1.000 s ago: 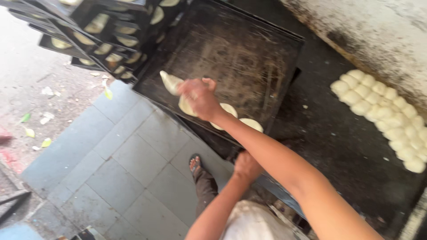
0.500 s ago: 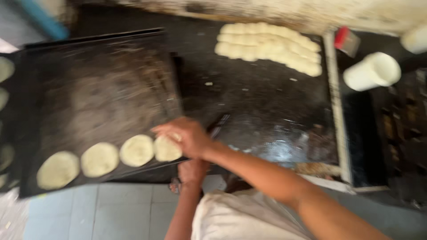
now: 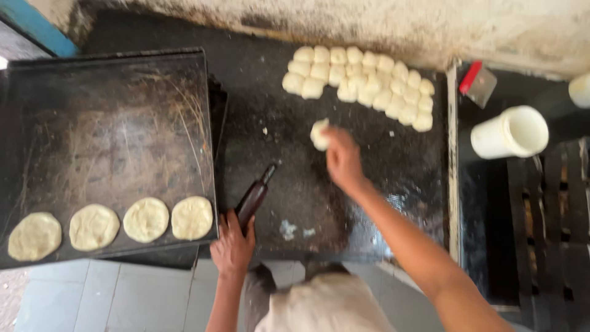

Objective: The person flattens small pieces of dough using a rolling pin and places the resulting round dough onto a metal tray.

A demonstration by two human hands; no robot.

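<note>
head view: right hand (image 3: 342, 160) blurs dough ball (image 3: 319, 134).

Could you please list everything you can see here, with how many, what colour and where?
Flattened dough discs: four, pale cream, in a row along the near edge of the tray.
Baking tray: one, black, at left, seemingly on others.
Dough balls: a cluster of many, pale cream, at the back of the work surface.
Single dough ball: one, cream, at the right hand's fingertips.
Rolling pin: one, dark brown, near edge of the surface.
Work surface: one, black, centre.
Cup: one, white, on its side at right.
Scraper: one, red handle, back right.
Left hand: gripping the rolling pin.
Right hand: on the single dough ball.
</note>
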